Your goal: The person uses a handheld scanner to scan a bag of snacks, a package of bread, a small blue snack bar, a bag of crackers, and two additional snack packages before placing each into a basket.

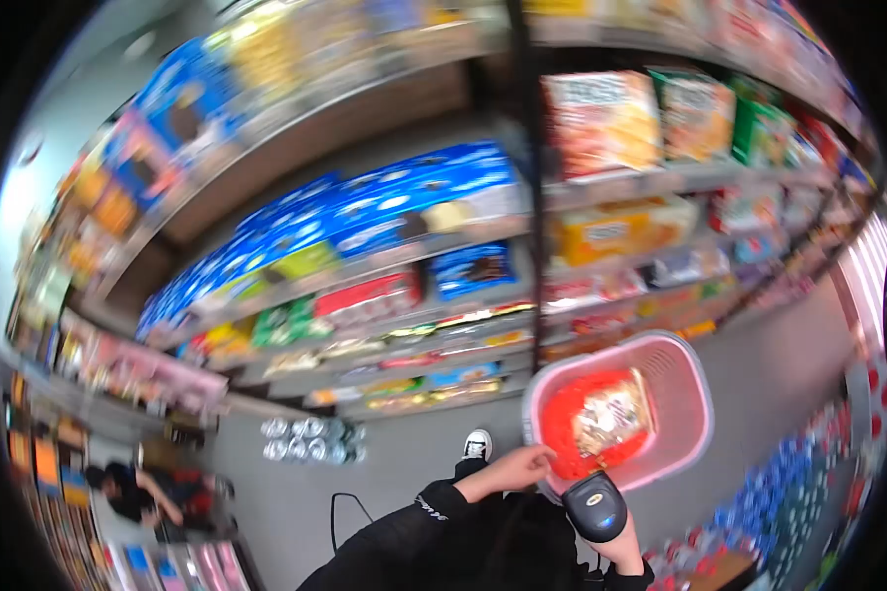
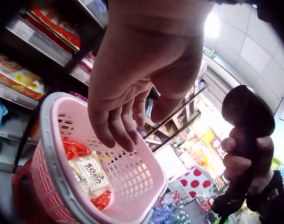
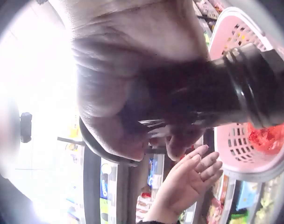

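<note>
Left hand: we see the left hand with its fingers loosely bent and nothing in them, near the basket's rim; whether a fingertip touches the rim we cannot tell.
Right hand: our right hand grips the handle of a black scanner, fingers wrapped round it, the scanner's head just beside the basket's near edge.
Basket: the pink basket, with pierced walls and a grey rim, stands in front of us, close to both hands.
Inside the basket: we find a pale pack with "SODA" printed on its label, lying on red packaging that shows at either end of it.
Shelves: ahead of us the shelves carry a long row of blue packs and, to the right, a white-and-orange box; the head view is too blurred for us to read most of the print.
Floor: on the grey floor we have a black-and-white shoe, and further left a cluster of clear bottles.
Further off: we make out a person in dark clothes at lower left, and many blue-toned bottles at lower right.
</note>
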A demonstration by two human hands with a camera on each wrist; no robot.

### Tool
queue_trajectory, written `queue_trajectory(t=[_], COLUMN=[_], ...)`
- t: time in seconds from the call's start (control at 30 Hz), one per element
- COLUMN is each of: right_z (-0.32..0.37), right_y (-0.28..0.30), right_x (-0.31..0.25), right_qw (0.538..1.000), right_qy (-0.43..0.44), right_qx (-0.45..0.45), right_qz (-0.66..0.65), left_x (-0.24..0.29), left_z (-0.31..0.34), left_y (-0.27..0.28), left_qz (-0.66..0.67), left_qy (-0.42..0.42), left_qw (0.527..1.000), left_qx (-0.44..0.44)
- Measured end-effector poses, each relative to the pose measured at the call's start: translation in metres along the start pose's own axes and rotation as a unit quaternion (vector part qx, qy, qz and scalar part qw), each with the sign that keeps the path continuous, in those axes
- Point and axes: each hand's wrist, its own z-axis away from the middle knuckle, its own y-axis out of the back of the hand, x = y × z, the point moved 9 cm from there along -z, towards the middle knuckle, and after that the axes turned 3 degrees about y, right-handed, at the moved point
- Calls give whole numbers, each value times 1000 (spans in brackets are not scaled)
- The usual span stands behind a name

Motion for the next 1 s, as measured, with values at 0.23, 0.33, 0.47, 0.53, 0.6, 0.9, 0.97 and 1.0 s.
queue_trajectory(t=[0.23,0.33,0.47,0.53,0.6,0.9,0.97,1.0], right_z=[-9,-7,-6,-5,-4,-16,-22,-26], right_y=[-75,-118,-202,-249,-293,-428,-443,-450], right_x=[-33,-39,-50,-62,-66,-108,-106,-107], right_qw=[997,995,981,980,970,924,916,916], right_qy=[40,47,40,25,14,128,121,119], right_qx=[-52,-79,-166,-178,-214,-324,-340,-344], right_qz=[32,32,88,90,112,157,172,167], left_x=[-8,-27,-41,-53,-69,-167,-172,-174], left_z=[97,127,176,207,241,380,396,402], left_y=[57,87,139,168,197,284,295,302], left_qz=[39,55,44,37,49,136,155,174], left_qy=[54,26,25,29,53,93,88,81], left_qw=[997,997,997,997,994,956,947,938], left_qx=[38,50,52,61,88,243,266,289])
